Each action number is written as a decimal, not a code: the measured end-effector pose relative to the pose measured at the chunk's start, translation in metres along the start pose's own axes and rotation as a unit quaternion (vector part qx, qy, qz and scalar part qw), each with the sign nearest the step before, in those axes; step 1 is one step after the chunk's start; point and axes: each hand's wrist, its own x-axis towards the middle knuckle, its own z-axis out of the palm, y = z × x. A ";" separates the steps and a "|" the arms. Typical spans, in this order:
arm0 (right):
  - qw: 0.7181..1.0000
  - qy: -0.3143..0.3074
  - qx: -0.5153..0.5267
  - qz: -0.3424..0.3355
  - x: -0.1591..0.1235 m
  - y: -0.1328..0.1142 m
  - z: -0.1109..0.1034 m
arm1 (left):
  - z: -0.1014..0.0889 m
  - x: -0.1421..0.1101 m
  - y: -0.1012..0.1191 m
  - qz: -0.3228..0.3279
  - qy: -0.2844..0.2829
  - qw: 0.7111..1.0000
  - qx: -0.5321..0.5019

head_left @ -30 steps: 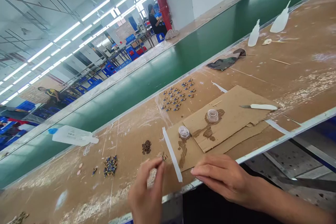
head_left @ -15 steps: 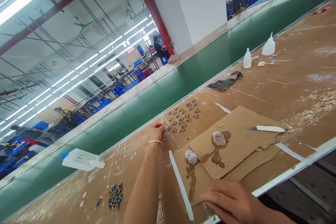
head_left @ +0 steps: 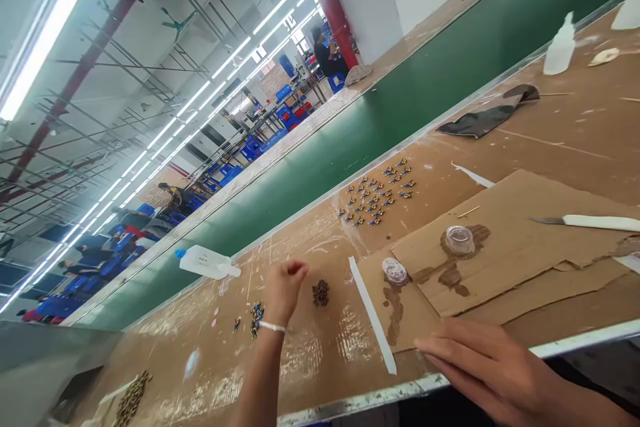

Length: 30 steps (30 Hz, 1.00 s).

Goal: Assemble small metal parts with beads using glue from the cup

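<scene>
- Since the earlier frame, the left hand [head_left: 283, 285] has drawn back from the rows of small blue-and-gold parts [head_left: 376, 195] at frame centre to a spot just left of the dark pile of tiny brown pieces [head_left: 321, 292]; the right hand [head_left: 493, 367] has stayed flat at the lower right.
- Left hand state: fingers curled together into a loose fist above the desk [head_left: 320, 353]; whether a part is pinched inside cannot be told.
- Right hand state: open and flat, fingers together, resting on the near corner of the cardboard sheet [head_left: 525, 247] at the desk edge; it holds nothing.
- Risk, lower left: the loose cluster of blue parts [head_left: 257, 317] lies just beside the left wrist; a sweep of the forearm could scatter it.
- Risk, centre: the brown pile is near the knuckles and could be knocked apart; the white strip [head_left: 373, 315] beside it could be pushed off the edge.
- Risk, right: two small clear caps [head_left: 459, 238] sit on stained cardboard; a shift of the sheet under the right hand could tip them. The knife [head_left: 590, 221] lies loose with its blade toward frame centre.
- Surface: brown, taped, scratched and glue-streaked, with a white bottle [head_left: 207, 262] lying at the left.
- Room: a green conveyor belt [head_left: 400, 113] runs behind; tube lights, blue crates and other workers fill the upper left.
</scene>
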 end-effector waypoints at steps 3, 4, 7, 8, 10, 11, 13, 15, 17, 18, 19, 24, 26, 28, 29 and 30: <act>1.000 -0.004 0.005 -0.007 -0.001 0.001 0.000 | 0.011 -0.048 -0.026 0.022 0.042 0.999 0.021; 1.000 -0.009 0.007 -0.008 -0.002 0.001 0.000 | 0.016 -0.059 -0.033 0.032 0.052 0.998 0.027; 1.000 -0.018 0.010 -0.013 -0.002 0.002 0.001 | 0.027 -0.075 -0.044 0.072 0.074 0.994 0.044; 1.000 -0.017 0.011 -0.017 -0.002 0.003 0.001 | 0.028 -0.076 -0.046 0.088 0.079 0.992 0.051; 1.000 -0.011 0.010 -0.026 -0.002 0.002 0.001 | 0.029 -0.074 -0.047 0.118 0.085 0.987 0.069; 1.000 -0.007 0.007 -0.029 -0.001 0.002 0.001 | 0.028 -0.073 -0.047 0.133 0.086 0.984 0.079; 0.999 -0.003 -0.001 -0.032 -0.001 0.001 0.001 | 0.027 -0.069 -0.047 0.161 0.081 0.979 0.101; 0.999 -0.008 -0.002 -0.033 -0.002 0.001 0.001 | 0.027 -0.066 -0.046 0.185 0.071 0.973 0.119; 0.999 -0.017 0.003 -0.032 -0.004 0.003 0.002 | 0.027 -0.064 -0.046 0.205 0.059 0.968 0.131; 0.999 -0.021 0.005 -0.032 -0.005 0.004 0.003 | 0.027 -0.063 -0.046 0.212 0.053 0.966 0.134; 0.999 -0.023 0.006 -0.032 -0.007 0.005 0.004 | 0.027 -0.062 -0.046 0.217 0.049 0.965 0.135; 1.000 -0.013 0.017 -0.015 -0.012 0.008 0.007 | 0.024 -0.066 -0.040 0.188 0.062 0.973 0.116; 0.999 -0.026 0.023 -0.008 -0.011 0.007 0.007 | 0.023 -0.076 -0.031 0.169 0.052 0.980 0.092; 0.999 -0.036 0.023 -0.008 -0.010 0.007 0.006 | 0.024 -0.089 -0.020 0.166 0.012 0.984 0.065; 0.999 -0.038 0.021 -0.007 -0.010 0.007 0.005 | 0.026 -0.095 -0.014 0.168 -0.015 0.984 0.053; 0.999 -0.041 0.020 -0.007 -0.009 0.006 0.004 | 0.027 -0.100 -0.009 0.170 -0.039 0.984 0.045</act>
